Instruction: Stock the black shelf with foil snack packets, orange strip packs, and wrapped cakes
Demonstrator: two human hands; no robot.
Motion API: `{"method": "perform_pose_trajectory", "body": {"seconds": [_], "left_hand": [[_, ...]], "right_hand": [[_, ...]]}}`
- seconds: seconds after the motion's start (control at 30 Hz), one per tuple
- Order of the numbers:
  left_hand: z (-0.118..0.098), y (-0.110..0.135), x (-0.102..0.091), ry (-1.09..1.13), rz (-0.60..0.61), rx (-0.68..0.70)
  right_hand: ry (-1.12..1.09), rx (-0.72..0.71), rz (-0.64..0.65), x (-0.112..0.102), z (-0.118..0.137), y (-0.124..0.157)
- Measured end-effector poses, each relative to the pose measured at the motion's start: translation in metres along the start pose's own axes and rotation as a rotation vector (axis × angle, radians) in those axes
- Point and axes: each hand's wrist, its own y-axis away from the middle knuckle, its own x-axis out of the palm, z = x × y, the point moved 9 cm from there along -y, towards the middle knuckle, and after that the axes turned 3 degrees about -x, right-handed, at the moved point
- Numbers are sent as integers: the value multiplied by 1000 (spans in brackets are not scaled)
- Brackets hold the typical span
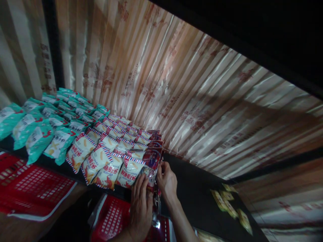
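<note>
one red packet (152, 158) between fingers (161, 167) (both hands (140, 208) (167, 183))

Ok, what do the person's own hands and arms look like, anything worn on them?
Both are bare: the left hand and right hand have no gloves, and the forearms show no sleeves. No ring, watch or band shows in the dim light.

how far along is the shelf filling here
Looks done: rows of teal packets and striped white packets stand full. In hand: the left hand and right hand hold a red packet at the front of a short red row. Left: the dark shelf beyond that row is bare. What the red basket below holds cannot be told.
</note>
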Motion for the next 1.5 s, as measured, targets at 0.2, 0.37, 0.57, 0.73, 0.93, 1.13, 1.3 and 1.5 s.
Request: {"method": "perform_pose_trajectory", "body": {"seconds": [0.2, 0.37, 0.57, 0.73, 0.93, 1.13, 1.3, 1.5], "left_hand": [[-5, -5, -3, -18, -7, 24], [-11, -5, -1, -49, 5, 71], [-11, -8, -2, -89, -1, 47], [-9, -11, 1, -146, 41, 32], [-17, -9, 4, -206, 25, 102], [-21, -12, 3, -270, 5, 118], [-23, -7, 6, -370, -41, 197], [-26, -9, 9, -402, -27, 212]], "right_hand": [[-42, -13, 5, -4, -3, -23], [8, -25, 78, -4, -5, -45], [-39, -20, 30, -1, -7, -44], [-182, 16, -19, 5, -12, -34], [-53, 6, 14, -1, -13, -35], [-41, -201, -251, -45, 13, -50], [75, -575, 60, -6, 79, -53], [345, -407, 244, 37, 62, -73]]}}
